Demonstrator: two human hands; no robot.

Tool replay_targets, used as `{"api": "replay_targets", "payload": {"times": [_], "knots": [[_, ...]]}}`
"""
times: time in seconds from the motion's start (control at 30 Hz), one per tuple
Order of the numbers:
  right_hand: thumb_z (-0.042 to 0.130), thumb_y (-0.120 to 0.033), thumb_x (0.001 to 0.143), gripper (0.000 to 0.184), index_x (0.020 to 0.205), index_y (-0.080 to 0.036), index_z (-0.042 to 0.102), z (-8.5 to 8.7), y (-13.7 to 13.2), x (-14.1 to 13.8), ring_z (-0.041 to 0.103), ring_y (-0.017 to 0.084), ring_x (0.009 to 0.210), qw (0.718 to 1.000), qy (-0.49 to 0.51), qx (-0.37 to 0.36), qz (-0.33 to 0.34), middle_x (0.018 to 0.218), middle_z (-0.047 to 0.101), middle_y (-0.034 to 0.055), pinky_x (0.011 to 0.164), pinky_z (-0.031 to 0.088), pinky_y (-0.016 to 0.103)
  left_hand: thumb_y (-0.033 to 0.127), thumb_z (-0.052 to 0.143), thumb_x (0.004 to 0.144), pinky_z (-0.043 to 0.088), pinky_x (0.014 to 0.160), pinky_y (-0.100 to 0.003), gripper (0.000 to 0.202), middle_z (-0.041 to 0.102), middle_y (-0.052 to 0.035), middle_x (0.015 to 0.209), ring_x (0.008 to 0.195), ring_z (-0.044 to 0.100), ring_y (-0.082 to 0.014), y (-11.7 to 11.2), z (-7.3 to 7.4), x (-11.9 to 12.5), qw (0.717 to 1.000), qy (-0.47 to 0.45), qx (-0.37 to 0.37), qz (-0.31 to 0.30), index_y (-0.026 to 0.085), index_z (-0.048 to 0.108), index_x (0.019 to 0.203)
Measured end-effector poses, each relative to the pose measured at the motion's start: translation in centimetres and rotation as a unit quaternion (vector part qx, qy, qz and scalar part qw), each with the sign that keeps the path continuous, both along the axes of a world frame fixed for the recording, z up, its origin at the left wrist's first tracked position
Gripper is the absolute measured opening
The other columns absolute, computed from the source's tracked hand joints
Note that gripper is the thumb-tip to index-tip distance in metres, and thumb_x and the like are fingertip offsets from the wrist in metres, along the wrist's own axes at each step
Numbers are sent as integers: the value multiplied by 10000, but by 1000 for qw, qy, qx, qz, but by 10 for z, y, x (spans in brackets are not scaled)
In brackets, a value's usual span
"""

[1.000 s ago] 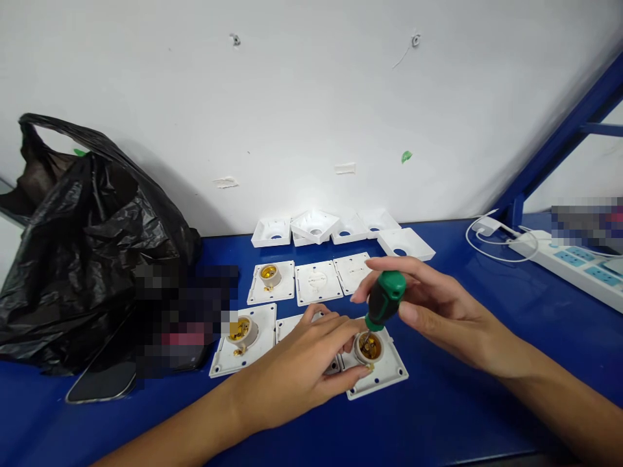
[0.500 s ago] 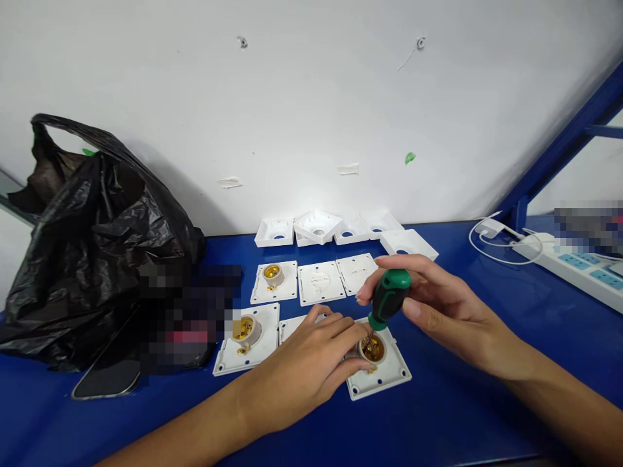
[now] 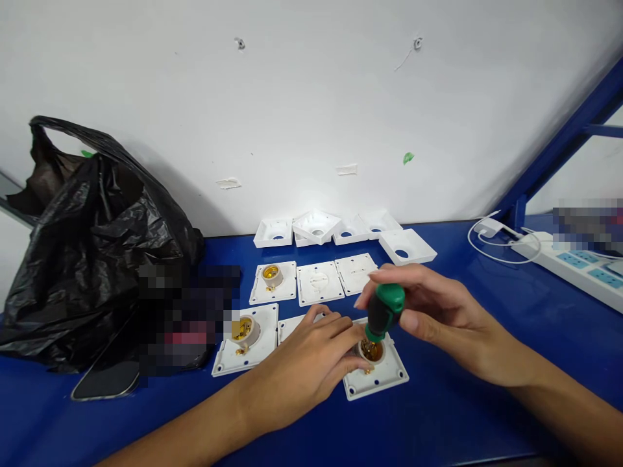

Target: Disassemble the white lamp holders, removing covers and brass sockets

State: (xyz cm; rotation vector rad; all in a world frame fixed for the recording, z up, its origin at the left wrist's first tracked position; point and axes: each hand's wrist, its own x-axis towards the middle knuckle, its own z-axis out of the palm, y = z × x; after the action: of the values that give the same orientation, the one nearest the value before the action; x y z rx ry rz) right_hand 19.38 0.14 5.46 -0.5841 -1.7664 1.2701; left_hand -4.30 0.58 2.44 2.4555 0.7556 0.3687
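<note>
Pinched between thumb and fingers of my right hand (image 3: 438, 311) is a short green-and-black screwdriver (image 3: 385, 311). It tilts down, its tip inside a brass-lined lamp socket (image 3: 374, 351) on a square white base plate (image 3: 377, 384). My left hand (image 3: 316, 350) grips that lamp socket from the left, thumb at its front. Under my left hand lies another white plate (image 3: 291, 326), mostly hidden. Further left, a plate carries a second lamp socket (image 3: 244, 331) with small brass terminals.
Behind are a plate with a lamp socket (image 3: 272, 277) and two bare plates (image 3: 320, 283). Several white covers with round holes (image 3: 407, 246) stand along the wall. A black plastic bag (image 3: 107, 240) and a phone (image 3: 107, 373) are left; a power strip (image 3: 584, 263) is right.
The screwdriver and my right hand have shifted slightly down and left, and the handle has tipped. My left hand stays on the socket. The view has moved very slightly.
</note>
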Motion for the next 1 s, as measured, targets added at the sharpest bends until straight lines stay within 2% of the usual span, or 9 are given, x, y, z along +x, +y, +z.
{"api": "replay_targets", "payload": {"times": [0.07,0.13,0.23,0.33,0.43,0.6,0.7,0.8,1.0], "knots": [[626,-281,1033,419,1426,-426,612,0,-1,-1,663,193,1109,1000,-3,-7,12,1269,669,47,873,605,337,346,501,1106,369,1073,-428,176,680,-20,1079,1063,622,-229,0,-1,0,1000,-2,2,2,265,620,1208],[686,-284,997,416,1388,-418,640,-1,-1,-4,660,178,1037,1000,14,0,1,1216,669,37,842,605,315,339,510,1102,386,1051,-413,162,680,-18,1063,1041,618,-225,0,-1,0,1000,-4,7,1,257,630,1174],[711,-263,980,367,1310,-420,680,-2,0,-6,643,150,954,998,29,3,-52,1103,661,11,814,588,275,335,537,1091,402,1020,-402,159,673,-18,1026,1002,611,-224,0,0,0,1000,-3,17,2,249,626,1190],[714,-275,976,323,1267,-414,694,1,2,-7,631,165,967,992,28,19,-122,1083,655,14,820,577,286,338,546,1088,396,1035,-405,236,673,-27,1047,1013,608,-226,0,2,0,1000,1,21,1,249,584,1303],[721,-266,966,282,1219,-390,710,5,3,-7,616,173,913,985,22,54,-163,1047,648,15,809,569,308,346,536,1090,400,1043,-414,308,675,-40,1064,1019,608,-235,-1,3,0,1000,7,27,-2,248,544,1382],[726,-249,959,335,1267,-377,691,1,2,-7,597,188,918,982,-15,89,-168,1026,622,20,779,548,321,353,521,1095,403,1051,-429,348,677,-39,1061,1019,617,-240,0,1,-1,999,9,31,-3,279,520,1435],[737,-233,946,385,1299,-372,676,-4,2,-7,586,194,905,980,-29,109,-164,1015,604,21,783,545,339,356,525,1092,400,1062,-440,323,682,-41,1092,1032,623,-245,0,0,-2,999,4,34,-4,285,540,1406],[779,-221,908,396,1266,-364,687,-7,3,-7,570,200,881,977,-27,125,-173,986,594,17,766,552,347,360,521,1091,407,1053,-443,291,682,-40,1095,1030,620,-249,-1,1,-2,999,6,33,-5,288,556,1372],[820,-159,867,448,1240,-374,693,-9,3,-8,554,198,863,967,-8,162,-197,982,568,17,693,542,331,342,529,1091,398,1067,-434,328,684,-36,1132,1045,622,-241,-1,2,-2,1000,10,24,-3,284,526,1414]]}}
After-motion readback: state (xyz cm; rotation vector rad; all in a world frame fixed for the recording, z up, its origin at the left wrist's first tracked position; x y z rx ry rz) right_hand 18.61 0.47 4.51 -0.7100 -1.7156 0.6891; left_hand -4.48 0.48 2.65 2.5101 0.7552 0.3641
